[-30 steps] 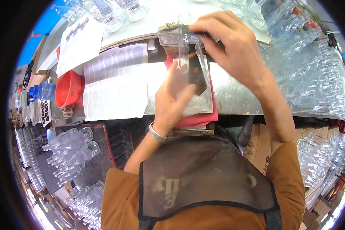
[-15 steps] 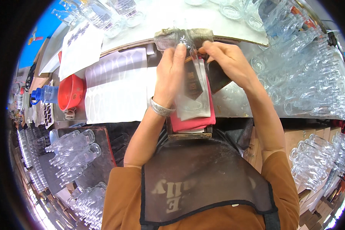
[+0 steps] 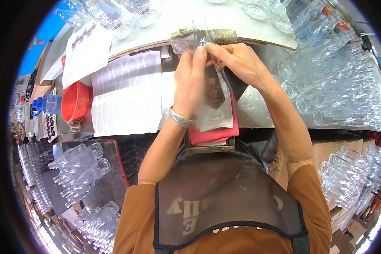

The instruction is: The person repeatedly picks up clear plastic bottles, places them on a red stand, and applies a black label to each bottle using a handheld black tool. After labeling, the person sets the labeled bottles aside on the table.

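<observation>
Left grip: (image 3: 189,80) closed round the left side of a clear glass bottle (image 3: 216,113), thumb laid up along the neck; the rest of the fingers are kinda blurry and tucked away.
Right grip: (image 3: 239,61) curled in from the other side, fingertips touching the upper part of the dark label (image 3: 215,91). Pinching or just pressing? Can't tell.
Bottle spot: middle of the setup, neck over a rolled grey cloth (image 3: 182,41), body above pale papers (image 3: 228,122) and a red cloth (image 3: 213,134).
In the way: the left one hides a good chunk of the bottle.
Left of it: big white sheet (image 3: 127,95), then a red bowl (image 3: 76,103).
Right of it: heaps of glass bottles (image 3: 334,78) on the metal tabletop (image 3: 260,112).
</observation>
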Available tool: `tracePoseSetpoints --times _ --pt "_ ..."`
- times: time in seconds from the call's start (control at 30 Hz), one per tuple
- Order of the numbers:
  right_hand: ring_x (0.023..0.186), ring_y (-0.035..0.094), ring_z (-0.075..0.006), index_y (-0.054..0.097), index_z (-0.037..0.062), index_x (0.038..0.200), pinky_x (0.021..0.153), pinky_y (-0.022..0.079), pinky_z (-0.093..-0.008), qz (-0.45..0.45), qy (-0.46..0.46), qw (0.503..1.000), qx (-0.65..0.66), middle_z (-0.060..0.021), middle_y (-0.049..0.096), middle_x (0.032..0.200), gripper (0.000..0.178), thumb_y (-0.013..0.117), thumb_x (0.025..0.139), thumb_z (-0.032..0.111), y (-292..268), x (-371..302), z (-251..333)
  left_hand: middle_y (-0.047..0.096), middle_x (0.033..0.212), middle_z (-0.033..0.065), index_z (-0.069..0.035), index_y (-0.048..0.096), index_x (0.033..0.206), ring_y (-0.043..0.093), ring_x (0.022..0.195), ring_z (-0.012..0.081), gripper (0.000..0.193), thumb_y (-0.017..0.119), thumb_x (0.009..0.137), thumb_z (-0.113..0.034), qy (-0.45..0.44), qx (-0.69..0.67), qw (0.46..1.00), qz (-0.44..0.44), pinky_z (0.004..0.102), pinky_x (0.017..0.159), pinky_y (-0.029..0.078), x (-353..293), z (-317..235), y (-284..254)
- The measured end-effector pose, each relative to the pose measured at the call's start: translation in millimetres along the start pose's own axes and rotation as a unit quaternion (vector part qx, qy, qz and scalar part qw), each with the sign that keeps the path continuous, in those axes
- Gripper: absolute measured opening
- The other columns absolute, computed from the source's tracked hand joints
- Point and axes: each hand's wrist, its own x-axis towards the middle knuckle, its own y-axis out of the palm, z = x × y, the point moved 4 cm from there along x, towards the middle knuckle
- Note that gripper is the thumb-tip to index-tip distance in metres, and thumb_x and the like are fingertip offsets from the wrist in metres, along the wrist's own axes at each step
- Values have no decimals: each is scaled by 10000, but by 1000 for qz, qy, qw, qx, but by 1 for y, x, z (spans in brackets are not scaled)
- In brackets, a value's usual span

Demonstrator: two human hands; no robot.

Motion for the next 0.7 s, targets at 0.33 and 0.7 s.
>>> tracePoseSetpoints --times 0.33,0.7 --pt "686 586 -182 722 25 748 701 483 -320 3 -11 1000 -18 -92 643 664 651 550 917 630 -1 2 3 661 830 38 3 692 957 570 713 93 593 370 1064 -483 -34 -62 997 17 238 661 455 -1 2 1" --pt "958 606 -101 668 6 1200 876 484 -244 -92 -35 969 227 -36 664 1076 369 587 988 297 -32 -40 3 698 916 122 -1 633 1099 667 773 185 551 430 1039 -510 -73 -114 990 45 302 719 551 5 20 0"
